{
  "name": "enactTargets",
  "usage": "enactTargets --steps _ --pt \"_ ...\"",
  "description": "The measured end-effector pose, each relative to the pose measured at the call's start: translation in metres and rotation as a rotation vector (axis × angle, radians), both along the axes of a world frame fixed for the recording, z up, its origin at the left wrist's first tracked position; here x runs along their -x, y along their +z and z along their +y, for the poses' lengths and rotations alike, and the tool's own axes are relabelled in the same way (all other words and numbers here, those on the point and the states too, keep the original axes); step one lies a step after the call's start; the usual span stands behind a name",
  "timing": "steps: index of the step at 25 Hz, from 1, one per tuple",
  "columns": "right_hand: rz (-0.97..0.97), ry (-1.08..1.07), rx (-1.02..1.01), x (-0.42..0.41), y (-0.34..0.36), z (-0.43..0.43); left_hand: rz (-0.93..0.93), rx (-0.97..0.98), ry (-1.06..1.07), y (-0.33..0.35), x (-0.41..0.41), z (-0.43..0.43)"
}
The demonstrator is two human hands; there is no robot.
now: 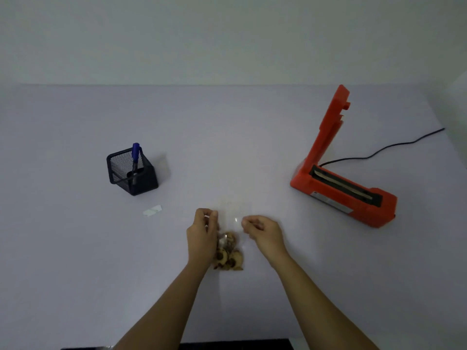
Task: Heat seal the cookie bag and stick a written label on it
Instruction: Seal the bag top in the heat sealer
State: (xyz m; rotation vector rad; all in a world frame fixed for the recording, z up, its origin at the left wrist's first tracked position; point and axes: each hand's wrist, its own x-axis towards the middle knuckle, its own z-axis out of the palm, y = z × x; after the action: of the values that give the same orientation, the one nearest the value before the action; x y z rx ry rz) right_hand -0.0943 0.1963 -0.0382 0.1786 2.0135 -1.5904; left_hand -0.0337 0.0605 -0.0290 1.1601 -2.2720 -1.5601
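A clear plastic cookie bag [231, 245] with several brown cookies in its lower part lies at the near centre of the table. My left hand [203, 234] pinches the bag's left edge and my right hand [262, 232] pinches its right edge, both near the empty upper part. An orange heat sealer [338, 173] stands at the right with its arm raised open. A small white label [152, 210] lies on the table to the left. A blue pen [135, 157] stands in a black mesh holder [132, 171].
The sealer's black power cord [394, 147] runs off to the right edge of the white table [75, 248]. A pale wall rises behind the table's far edge. A dark strip shows at the table's near edge.
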Motion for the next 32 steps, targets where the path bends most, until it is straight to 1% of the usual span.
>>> enactTargets --steps 4,9,13,17,20,24,26,29,32 --pt "0.006 -0.003 -0.033 0.004 -0.004 -0.005 -0.056 0.086 -0.054 -0.009 0.000 -0.012" --pt "0.054 0.010 -0.180 0.005 -0.010 -0.004 -0.124 0.219 -0.168 -0.013 0.006 -0.022" --pt "0.143 0.003 -0.275 0.004 -0.008 -0.007 -0.200 0.248 -0.167 -0.012 0.014 -0.020" --pt "0.205 -0.011 -0.293 0.006 -0.005 -0.009 -0.231 0.267 -0.121 -0.010 0.016 -0.016" --pt "0.297 0.050 -0.347 0.004 -0.003 -0.010 -0.214 0.328 -0.109 -0.011 0.015 -0.015" --pt "0.492 0.179 -0.387 0.003 -0.007 -0.007 -0.175 0.432 -0.198 -0.016 0.010 -0.016" --pt "0.546 0.237 -0.427 0.004 -0.010 -0.007 -0.131 0.458 -0.214 -0.019 0.007 -0.017" --pt "0.518 0.212 -0.426 0.007 -0.010 -0.007 -0.082 0.462 -0.222 -0.020 0.003 -0.019" --pt "0.434 0.149 -0.350 0.008 -0.009 -0.003 -0.021 0.436 -0.248 -0.021 0.001 -0.024"
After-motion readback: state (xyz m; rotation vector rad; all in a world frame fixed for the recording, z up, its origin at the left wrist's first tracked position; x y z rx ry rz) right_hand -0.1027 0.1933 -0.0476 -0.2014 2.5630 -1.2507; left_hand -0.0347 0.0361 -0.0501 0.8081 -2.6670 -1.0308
